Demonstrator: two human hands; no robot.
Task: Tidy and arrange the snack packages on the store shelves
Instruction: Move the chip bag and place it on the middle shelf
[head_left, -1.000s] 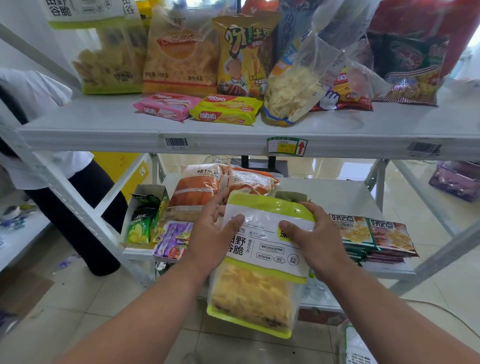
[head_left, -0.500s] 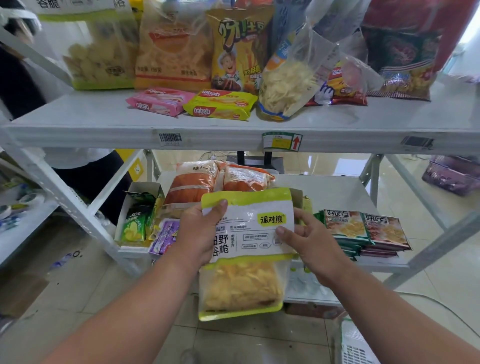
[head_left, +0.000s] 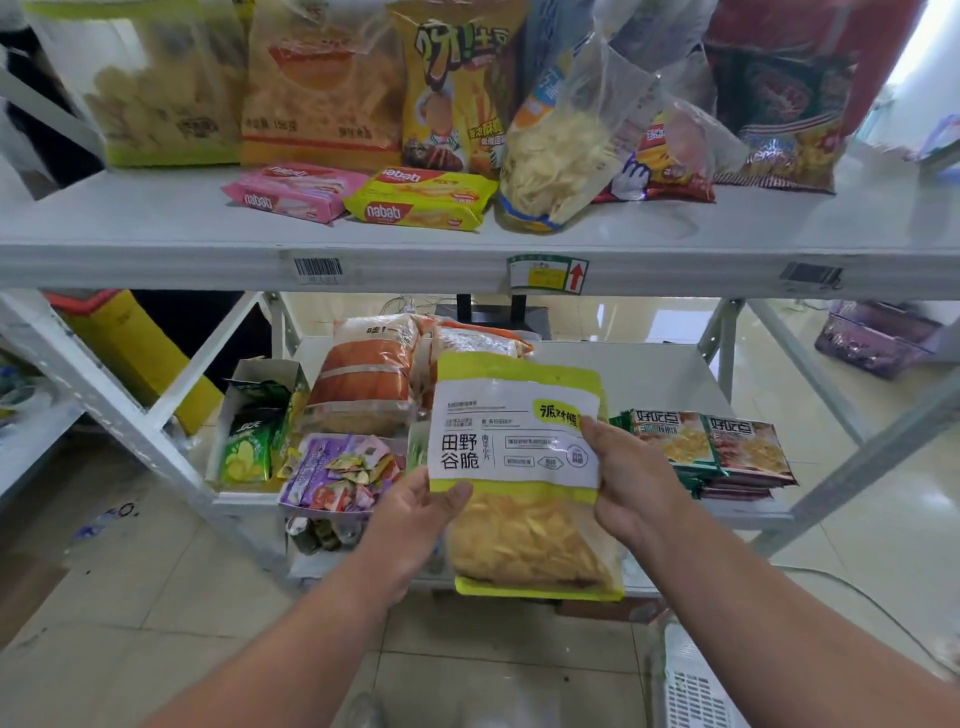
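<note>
Both hands, left hand (head_left: 415, 512), right hand (head_left: 631, 488), gripping green-edged crisp bag (head_left: 514, 452), seemingly crisps inside

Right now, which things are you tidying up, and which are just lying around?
Tidying:
green-and-white chip bag, held by left hand and right hand
pink Nabati pack
yellow Nabati pack

Lying around:
purple basket
yellow bin

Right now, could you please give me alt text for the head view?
Two hands, left and right, hold a green-edged chip bag upright before a lower shelf of snacks; more bags line the upper shelf.
</note>
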